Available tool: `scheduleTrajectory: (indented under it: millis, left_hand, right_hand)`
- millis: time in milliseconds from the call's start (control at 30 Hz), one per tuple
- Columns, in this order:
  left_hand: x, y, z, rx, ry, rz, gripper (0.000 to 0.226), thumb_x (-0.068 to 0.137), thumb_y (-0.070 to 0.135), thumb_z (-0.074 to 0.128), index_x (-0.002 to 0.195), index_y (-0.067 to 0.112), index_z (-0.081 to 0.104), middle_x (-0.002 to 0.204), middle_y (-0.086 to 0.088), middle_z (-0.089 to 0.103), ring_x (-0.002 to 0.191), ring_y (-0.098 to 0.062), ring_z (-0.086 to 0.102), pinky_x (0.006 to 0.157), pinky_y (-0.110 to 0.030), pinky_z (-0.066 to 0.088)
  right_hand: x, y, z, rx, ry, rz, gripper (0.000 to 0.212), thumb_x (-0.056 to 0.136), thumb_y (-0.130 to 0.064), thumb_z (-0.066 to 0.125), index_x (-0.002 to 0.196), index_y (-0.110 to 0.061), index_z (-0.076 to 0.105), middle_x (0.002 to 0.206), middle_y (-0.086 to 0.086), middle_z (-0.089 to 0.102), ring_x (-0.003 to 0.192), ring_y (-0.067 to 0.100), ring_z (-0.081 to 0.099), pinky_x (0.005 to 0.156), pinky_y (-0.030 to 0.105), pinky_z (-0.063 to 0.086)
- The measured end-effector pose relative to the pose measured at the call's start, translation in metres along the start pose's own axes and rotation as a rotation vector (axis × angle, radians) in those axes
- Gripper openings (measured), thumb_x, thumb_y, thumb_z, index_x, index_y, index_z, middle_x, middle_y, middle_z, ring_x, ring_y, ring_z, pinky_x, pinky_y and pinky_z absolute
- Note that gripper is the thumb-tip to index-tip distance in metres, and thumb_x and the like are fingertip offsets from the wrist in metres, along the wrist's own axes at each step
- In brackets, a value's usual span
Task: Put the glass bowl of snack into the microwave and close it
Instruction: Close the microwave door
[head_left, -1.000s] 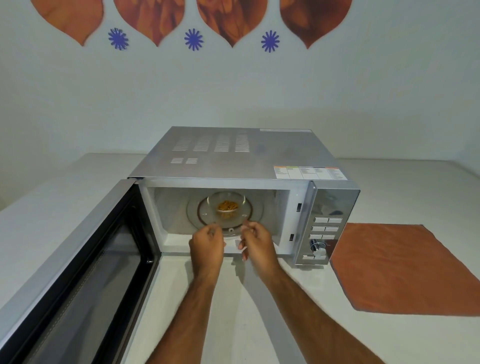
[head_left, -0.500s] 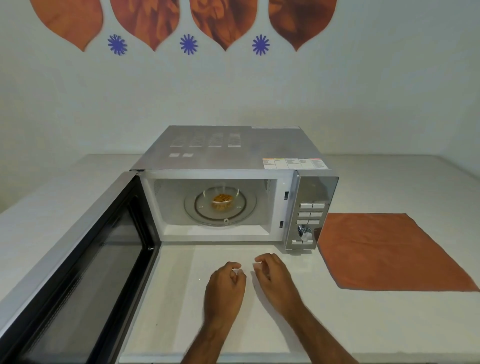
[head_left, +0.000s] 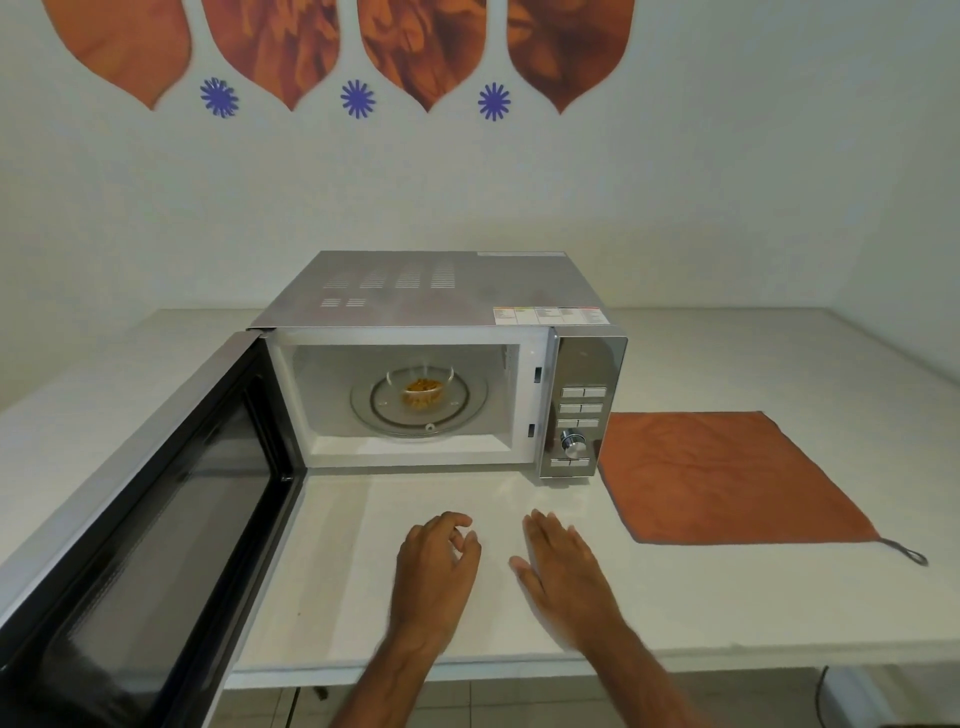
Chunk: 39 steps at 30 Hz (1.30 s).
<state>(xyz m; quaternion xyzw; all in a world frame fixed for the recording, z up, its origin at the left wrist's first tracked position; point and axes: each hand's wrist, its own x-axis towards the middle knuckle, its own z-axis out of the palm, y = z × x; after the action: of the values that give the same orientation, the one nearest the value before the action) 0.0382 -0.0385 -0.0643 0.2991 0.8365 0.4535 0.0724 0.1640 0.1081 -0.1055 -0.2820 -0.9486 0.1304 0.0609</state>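
The glass bowl of snack (head_left: 422, 394) sits centred on the turntable (head_left: 418, 405) inside the microwave (head_left: 441, 358); placing is done, closing is left; the door (head_left: 140, 525) stands swung wide to the left, reaching the bench's front edge. My left hand (head_left: 435, 566) hovers over the bench (head_left: 727, 597) near its front edge, fingers loosely curled, holding nothing; my right hand (head_left: 563, 571) lies just beside it, fingers spread flat, empty. An orange cloth (head_left: 727, 473) lies right of the microwave. A second ago both hands were at the cavity mouth; now they are drawn back and further apart.
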Motion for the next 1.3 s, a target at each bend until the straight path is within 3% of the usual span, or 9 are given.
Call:
scheduleTrajectory:
  millis: [100, 233, 333, 567, 700, 867, 1067, 1167, 1300]
  left_hand:
    - [-0.002, 0.013, -0.009, 0.009, -0.016, 0.071, 0.022, 0.102, 0.031, 0.066, 0.123, 0.031, 0.07, 0.105, 0.014, 0.066, 0.096, -0.001, 0.059, 0.076, -0.006, 0.043]
    - [-0.001, 0.044, -0.035, -0.004, -0.006, 0.161, 0.02, 0.102, 0.032, 0.065, 0.122, 0.031, 0.068, 0.106, 0.015, 0.065, 0.113, -0.009, 0.057, 0.091, -0.023, 0.052]
    - [-0.001, 0.072, -0.064, -0.027, 0.031, 0.224, 0.018, 0.103, 0.034, 0.064, 0.12, 0.034, 0.067, 0.115, 0.017, 0.064, 0.12, -0.009, 0.054, 0.099, -0.027, 0.049]
    - [-0.007, 0.126, -0.161, -0.007, 0.115, 0.359, 0.023, 0.103, 0.038, 0.064, 0.124, 0.032, 0.069, 0.111, 0.021, 0.066, 0.12, -0.012, 0.058, 0.101, -0.039, 0.051]
    - [-0.017, 0.131, -0.219, -0.017, 0.194, 0.314, 0.022, 0.101, 0.045, 0.065, 0.12, 0.036, 0.07, 0.111, 0.024, 0.067, 0.115, -0.002, 0.06, 0.094, -0.028, 0.047]
    - [-0.034, 0.104, -0.292, 0.05, 0.277, 0.207, 0.021, 0.099, 0.052, 0.065, 0.109, 0.037, 0.074, 0.103, 0.023, 0.073, 0.095, 0.02, 0.062, 0.076, -0.016, 0.044]
    - [-0.046, 0.036, -0.363, 0.117, 0.377, -0.004, 0.035, 0.094, 0.066, 0.063, 0.096, 0.033, 0.075, 0.091, 0.017, 0.077, 0.094, -0.002, 0.069, 0.074, -0.024, 0.043]
    - [-0.05, 0.006, -0.374, 0.001, 0.406, -0.028, 0.029, 0.096, 0.061, 0.063, 0.092, 0.036, 0.076, 0.089, 0.021, 0.078, 0.094, -0.006, 0.072, 0.084, -0.034, 0.051]
    - [-0.055, -0.025, -0.367, -0.235, 0.435, -0.042, 0.034, 0.094, 0.059, 0.065, 0.092, 0.029, 0.08, 0.087, 0.007, 0.081, 0.081, -0.003, 0.075, 0.086, -0.039, 0.058]
  right_hand:
    - [-0.001, 0.0, 0.003, -0.039, -0.028, 0.005, 0.079, 0.104, -0.064, 0.017, 0.166, -0.017, 0.004, 0.176, 0.0, 0.001, 0.162, 0.017, -0.002, 0.132, 0.04, -0.001]
    - [0.0, 0.004, 0.007, -0.051, -0.028, 0.01, 0.083, 0.101, -0.069, 0.013, 0.166, -0.018, 0.004, 0.176, -0.001, 0.001, 0.162, 0.017, -0.002, 0.132, 0.041, 0.0]
    - [0.001, 0.004, 0.007, -0.071, -0.027, 0.007, 0.082, 0.102, -0.067, 0.014, 0.166, -0.016, 0.006, 0.176, 0.001, 0.004, 0.162, 0.019, 0.001, 0.132, 0.04, 0.0]
    - [-0.001, 0.003, 0.001, -0.07, -0.03, 0.014, 0.079, 0.104, -0.062, 0.019, 0.166, -0.014, 0.008, 0.176, 0.003, 0.006, 0.162, 0.02, 0.003, 0.132, 0.041, 0.002]
    - [-0.002, 0.004, 0.001, -0.058, -0.036, 0.02, 0.078, 0.105, -0.061, 0.022, 0.166, -0.015, 0.009, 0.176, 0.002, 0.005, 0.162, 0.019, 0.003, 0.132, 0.041, 0.001]
    - [0.0, 0.001, 0.002, -0.053, -0.033, 0.014, 0.078, 0.104, -0.061, 0.024, 0.166, -0.015, 0.01, 0.176, 0.003, 0.006, 0.162, 0.019, 0.004, 0.132, 0.041, 0.003]
    - [0.001, 0.003, 0.004, -0.056, -0.026, 0.001, 0.078, 0.104, -0.061, 0.023, 0.166, -0.014, 0.012, 0.175, 0.003, 0.008, 0.162, 0.02, 0.007, 0.132, 0.042, 0.006]
    - [0.001, 0.004, 0.007, -0.062, -0.027, -0.001, 0.078, 0.104, -0.062, 0.022, 0.166, -0.015, 0.012, 0.175, 0.003, 0.008, 0.162, 0.02, 0.007, 0.132, 0.042, 0.007]
    - [0.002, 0.005, 0.009, -0.066, -0.021, -0.008, 0.079, 0.104, -0.062, 0.023, 0.165, -0.014, 0.014, 0.175, 0.004, 0.01, 0.162, 0.021, 0.01, 0.132, 0.043, 0.008]
